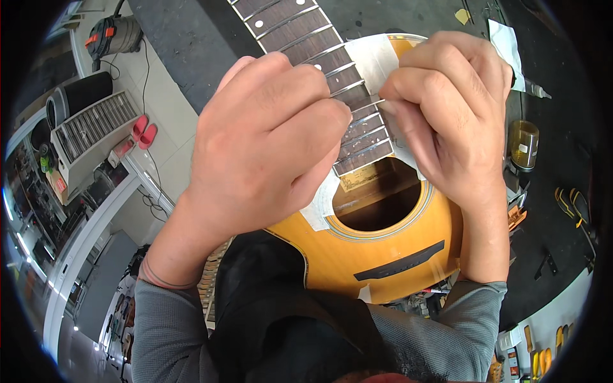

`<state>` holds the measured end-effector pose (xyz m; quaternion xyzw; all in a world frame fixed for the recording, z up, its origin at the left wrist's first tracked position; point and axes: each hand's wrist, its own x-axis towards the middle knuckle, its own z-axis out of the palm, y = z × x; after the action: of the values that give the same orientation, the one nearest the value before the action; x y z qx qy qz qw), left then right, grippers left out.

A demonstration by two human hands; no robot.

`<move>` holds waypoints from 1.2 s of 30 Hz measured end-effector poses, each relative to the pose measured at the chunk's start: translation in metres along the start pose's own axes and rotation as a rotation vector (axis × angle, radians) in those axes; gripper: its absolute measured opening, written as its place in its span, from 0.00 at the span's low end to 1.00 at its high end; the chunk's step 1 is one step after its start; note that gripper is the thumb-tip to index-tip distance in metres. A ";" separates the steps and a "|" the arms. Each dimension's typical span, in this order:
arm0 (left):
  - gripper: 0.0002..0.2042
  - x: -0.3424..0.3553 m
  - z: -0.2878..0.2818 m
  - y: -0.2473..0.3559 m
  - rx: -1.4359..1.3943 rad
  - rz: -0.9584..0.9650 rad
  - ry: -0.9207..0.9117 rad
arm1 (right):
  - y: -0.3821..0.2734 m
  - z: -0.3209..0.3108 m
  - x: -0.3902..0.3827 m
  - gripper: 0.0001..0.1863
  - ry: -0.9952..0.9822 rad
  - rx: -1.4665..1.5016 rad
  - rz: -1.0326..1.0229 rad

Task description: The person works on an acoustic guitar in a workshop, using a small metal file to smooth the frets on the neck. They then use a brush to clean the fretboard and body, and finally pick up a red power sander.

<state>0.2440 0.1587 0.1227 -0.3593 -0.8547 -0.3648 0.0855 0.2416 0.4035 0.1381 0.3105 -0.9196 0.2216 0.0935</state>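
My left hand [255,140] is closed over the fretboard [300,39] of a natural-wood acoustic guitar [402,268], its fingertips curled against the left edge; what they hold is hidden. My right hand [453,115] pinches a thin metal piece [380,102], apparently fret wire, at the fretboard's right edge, above the sound hole [383,207]. Pale masking tape [364,57] covers the guitar top beside the fretboard and around part of the sound hole.
The dark workbench [185,45] holds an amber jar [523,145], pliers [575,207], a small bottle [536,89] and white paper [503,48]. On the tiled floor at left are a vacuum [118,35], pink slippers [145,134] and a rack [96,127].
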 end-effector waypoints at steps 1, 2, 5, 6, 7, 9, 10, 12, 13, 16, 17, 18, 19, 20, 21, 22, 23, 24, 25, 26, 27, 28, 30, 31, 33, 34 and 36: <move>0.10 0.000 -0.001 0.000 -0.008 -0.002 -0.010 | 0.000 0.000 0.001 0.12 -0.002 -0.016 -0.008; 0.10 0.002 -0.001 -0.001 -0.006 0.000 -0.014 | 0.000 -0.001 0.004 0.12 -0.007 -0.035 -0.010; 0.10 0.005 0.003 -0.008 0.038 0.023 0.024 | 0.002 0.003 0.007 0.12 0.023 -0.090 -0.013; 0.10 0.005 0.004 -0.008 0.050 0.028 0.037 | 0.003 0.004 0.008 0.12 0.042 -0.107 -0.015; 0.10 0.005 0.006 -0.007 0.059 0.031 0.050 | 0.003 0.005 0.007 0.12 0.046 -0.105 -0.016; 0.09 0.004 0.006 -0.006 0.047 0.026 0.050 | 0.005 0.005 0.005 0.12 0.056 -0.101 -0.023; 0.09 0.004 0.006 -0.005 0.037 0.022 0.044 | 0.005 0.002 0.003 0.12 0.032 -0.073 -0.019; 0.09 0.003 0.004 -0.002 0.007 0.013 0.013 | 0.004 -0.003 0.001 0.12 -0.015 -0.016 -0.013; 0.09 0.004 0.003 -0.002 -0.005 0.009 -0.001 | 0.004 -0.002 0.001 0.12 -0.006 -0.021 -0.014; 0.09 0.006 0.002 -0.004 0.015 0.011 -0.001 | 0.003 0.001 0.003 0.13 0.027 -0.063 -0.016; 0.09 0.008 0.004 -0.006 0.041 0.020 0.020 | 0.003 0.003 0.006 0.13 0.042 -0.099 -0.018; 0.10 0.008 0.005 -0.006 0.051 0.022 0.031 | 0.003 0.004 0.007 0.13 0.057 -0.135 -0.020; 0.10 0.008 0.006 -0.007 0.061 0.023 0.042 | 0.003 0.003 0.007 0.13 0.053 -0.120 -0.017; 0.10 0.006 0.005 -0.005 0.061 0.013 0.043 | 0.004 0.003 0.007 0.13 0.049 -0.101 -0.017; 0.10 0.004 0.004 -0.003 0.051 0.002 0.030 | 0.004 0.003 0.006 0.13 0.046 -0.082 -0.018; 0.10 0.003 0.002 -0.001 0.041 -0.010 0.018 | 0.004 0.001 0.005 0.12 0.025 -0.061 -0.034; 0.10 0.000 -0.002 0.003 0.018 -0.021 -0.010 | 0.002 -0.001 0.003 0.12 0.002 -0.042 -0.047; 0.10 -0.001 -0.003 0.003 0.009 -0.024 -0.017 | 0.002 -0.002 0.002 0.12 -0.020 -0.024 -0.060; 0.10 -0.001 -0.003 0.003 -0.001 -0.026 -0.024 | 0.001 -0.001 0.003 0.12 -0.010 -0.039 -0.061; 0.10 -0.001 -0.002 0.001 0.004 -0.019 -0.011 | 0.000 -0.001 0.005 0.12 0.000 -0.055 -0.063; 0.10 0.000 -0.001 -0.001 0.016 -0.011 0.010 | -0.001 0.000 0.007 0.12 0.010 -0.070 -0.065; 0.10 0.001 0.001 -0.003 0.027 -0.004 0.028 | -0.002 0.002 0.009 0.12 0.032 -0.085 -0.060; 0.10 0.001 0.004 -0.005 0.053 0.005 0.063 | -0.001 0.008 0.010 0.12 0.078 -0.113 -0.049; 0.10 0.000 0.004 -0.005 0.059 0.007 0.073 | -0.001 0.009 0.009 0.12 0.082 -0.124 -0.050; 0.10 -0.004 0.003 -0.003 0.047 -0.002 0.062 | -0.002 0.010 0.005 0.12 0.089 -0.144 -0.058; 0.10 -0.006 0.002 -0.002 0.040 -0.006 0.052 | -0.003 0.008 0.004 0.11 0.057 -0.115 -0.067; 0.10 -0.007 -0.002 0.001 0.021 -0.003 0.023 | -0.004 0.001 0.003 0.10 -0.008 -0.059 -0.078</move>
<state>0.2495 0.1541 0.1221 -0.3528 -0.8580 -0.3599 0.0987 0.2411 0.3986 0.1392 0.3441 -0.9134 0.1891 0.1077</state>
